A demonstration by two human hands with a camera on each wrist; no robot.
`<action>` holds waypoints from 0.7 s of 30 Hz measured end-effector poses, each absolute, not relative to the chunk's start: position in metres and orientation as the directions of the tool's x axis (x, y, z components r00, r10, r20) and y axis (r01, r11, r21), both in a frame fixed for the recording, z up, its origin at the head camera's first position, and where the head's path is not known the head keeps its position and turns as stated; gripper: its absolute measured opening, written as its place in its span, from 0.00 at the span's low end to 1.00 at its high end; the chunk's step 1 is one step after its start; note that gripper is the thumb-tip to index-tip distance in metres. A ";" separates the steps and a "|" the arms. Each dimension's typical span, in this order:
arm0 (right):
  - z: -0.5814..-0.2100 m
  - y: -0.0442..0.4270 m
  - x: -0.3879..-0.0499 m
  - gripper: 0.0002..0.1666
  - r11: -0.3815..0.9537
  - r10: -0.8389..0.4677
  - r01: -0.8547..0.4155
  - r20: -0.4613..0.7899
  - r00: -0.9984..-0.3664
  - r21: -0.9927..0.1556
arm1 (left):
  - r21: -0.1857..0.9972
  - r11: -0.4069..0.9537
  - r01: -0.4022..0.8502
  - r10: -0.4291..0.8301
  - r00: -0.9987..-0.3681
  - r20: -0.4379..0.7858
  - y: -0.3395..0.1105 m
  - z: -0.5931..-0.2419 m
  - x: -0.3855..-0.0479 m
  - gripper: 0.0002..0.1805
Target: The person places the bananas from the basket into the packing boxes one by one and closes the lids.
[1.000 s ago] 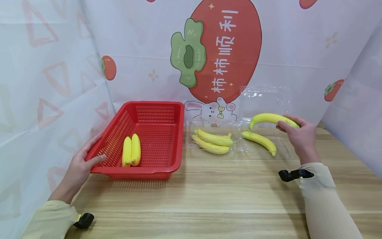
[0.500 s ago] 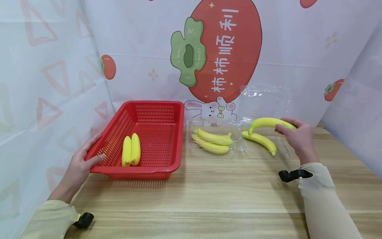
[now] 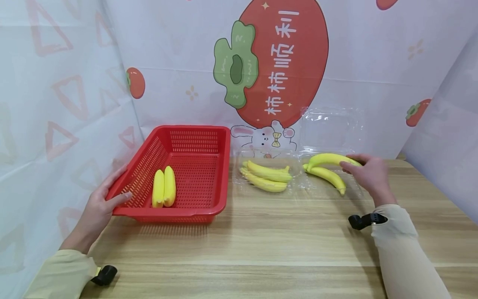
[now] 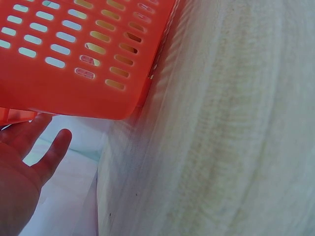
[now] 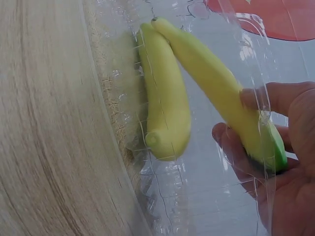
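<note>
Between the thumb and fingers of the right hand (image 3: 369,172) I have the held banana (image 3: 330,158), pinched towards one end, its far tip reaching out ahead of the fingertips. Just below those fingertips lies the loose banana (image 3: 329,176) inside the open clear box (image 3: 332,114), whose lid stands up beyond the fingers. From the wrist feed the two stem ends look to be touching, but I can't tell whether either bears on the other.

Further out to the left of these fingers is the second clear box (image 3: 269,155), which appears closed over its boxed bananas (image 3: 264,184); I can't count them reliably through the plastic. I'd call that one finished.

Over at the left hand (image 3: 98,209), I read a grip on the red basket (image 3: 226,178): thumb laid over the rim, other fingers outside. Inside the basket, well apart from the right fingers, the basket bananas (image 3: 158,189) lie side by side, just past the left thumb. My judgement is that the box under the right fingers is part-filled, with the held banana not yet released, the lid not yet closed, and the basket pair left to handle.
</note>
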State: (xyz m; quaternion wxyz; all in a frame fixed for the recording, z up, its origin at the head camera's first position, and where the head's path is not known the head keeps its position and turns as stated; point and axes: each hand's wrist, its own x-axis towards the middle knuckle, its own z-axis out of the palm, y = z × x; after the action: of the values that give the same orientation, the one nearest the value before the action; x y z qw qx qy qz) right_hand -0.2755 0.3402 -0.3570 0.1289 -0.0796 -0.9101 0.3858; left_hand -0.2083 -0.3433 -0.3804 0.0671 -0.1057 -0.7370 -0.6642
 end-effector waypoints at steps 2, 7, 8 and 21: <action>-0.357 0.340 -0.276 0.38 0.727 0.232 0.045 0.183 -0.955 -0.685 | 0.964 0.096 0.246 0.064 -0.968 0.241 -0.343 -0.380 -0.208 0.40; -0.359 0.339 -0.277 0.36 0.797 0.179 0.025 0.197 -0.964 -0.603 | 0.964 0.097 0.247 0.064 -0.968 0.242 -0.344 -0.380 -0.208 0.40; -0.359 0.339 -0.276 0.36 0.804 0.166 0.018 0.196 -0.966 -0.594 | 0.964 0.096 0.248 0.064 -0.968 0.243 -0.344 -0.380 -0.208 0.40; -0.363 0.339 -0.281 0.31 0.880 0.044 -0.051 0.189 -0.981 -0.472 | 0.964 0.088 0.250 0.072 -0.967 0.244 -0.344 -0.380 -0.208 0.40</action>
State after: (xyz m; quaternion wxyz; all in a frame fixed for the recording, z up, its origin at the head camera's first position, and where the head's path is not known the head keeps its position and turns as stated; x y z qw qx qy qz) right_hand -0.2808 0.3394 -0.3626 0.0973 0.0017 -0.9647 0.2446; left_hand -0.2081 -0.3435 -0.3798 0.0671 -0.1095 -0.7345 -0.6664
